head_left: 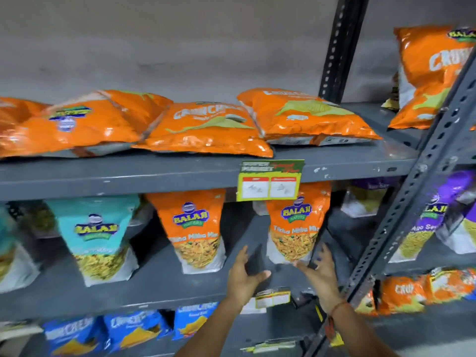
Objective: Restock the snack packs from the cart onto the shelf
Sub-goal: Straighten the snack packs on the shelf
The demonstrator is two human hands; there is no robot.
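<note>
head view:
room: plain grey wall behind a grey metal rack (180, 173); slotted angle-iron upright (412, 191) runs diagonally on the right, second upright (334, 47) at the back.
top shelf: orange Crunchex bags (206, 130) lying flat in a row, some overlapping, long axes roughly front-to-back; one more orange bag (432, 76) stands tilted at far right.
shelf tag: green/yellow price label (270, 180) hangs off the top shelf's front edge, partly covering the pack below.
middle shelf: bare grey deck (159, 269) with upright pouches: teal Balaji pouch (98, 238), orange Balaji pouch (198, 228), purple pouches (432, 217) past the upright.
task pack: orange Tikha Mitha Mix pouch (296, 228) stands upright on the middle shelf, right of centre, long axis vertical, printed face toward camera, top leaning slightly right.
left hand (244, 276): open, fingers spread, thumb out, above the shelf deck just left of the pack; holds nothing.
right hand (322, 274): fingers apart, fingertips at the pack's lower right edge; contact can't be confirmed through blur. Orange thread band on the wrist.
lower shelf: blue Crunchex bags (134, 328) upright; orange bags (412, 292) piled at right.
cart: not in frame.
</note>
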